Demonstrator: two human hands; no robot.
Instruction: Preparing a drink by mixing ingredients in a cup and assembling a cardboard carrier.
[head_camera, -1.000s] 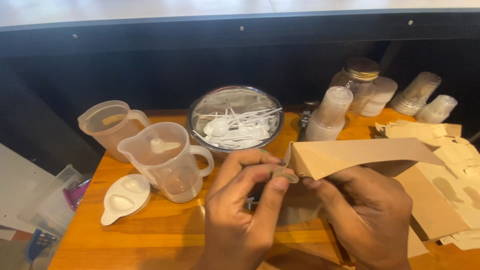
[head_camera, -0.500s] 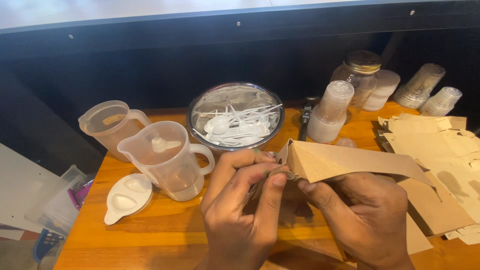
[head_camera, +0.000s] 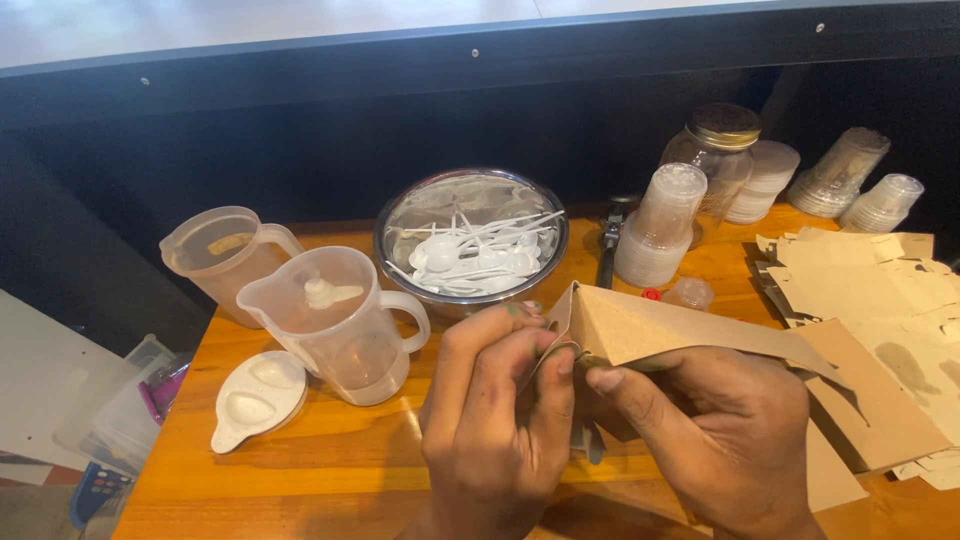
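We see a brown cardboard piece (head_camera: 680, 335), partly folded, held above the front edge of the wooden table (head_camera: 340, 470). Its long axis runs left to right, dipping slightly toward the right, and its pointed folded corner faces left and a little up, toward the metal bowl (head_camera: 400, 225). The left hand (head_camera: 495, 430) pinches that corner narrowly between thumb and fingertips, apparently to press the crease. The right hand (head_camera: 715, 430) closes on the lower edge just beside it, thumb on the near face, which steadies the sheet so that the fold can be worked. Both hands thus grip the same piece, close together at its left end, while the right end hangs free over the flat cardboard stack (head_camera: 870, 290).

Outward from the piece, the bowl holds white plastic spoons (head_camera: 470, 255). To its left stand two clear measuring jugs (head_camera: 335, 320), and a white spoon rest (head_camera: 255, 398) lies in front of them. To the right are a stack of clear cups (head_camera: 660, 225), a glass jar (head_camera: 715, 155) with a metal lid, and further stacked cups (head_camera: 860, 185) lying on their side by the dark back wall.
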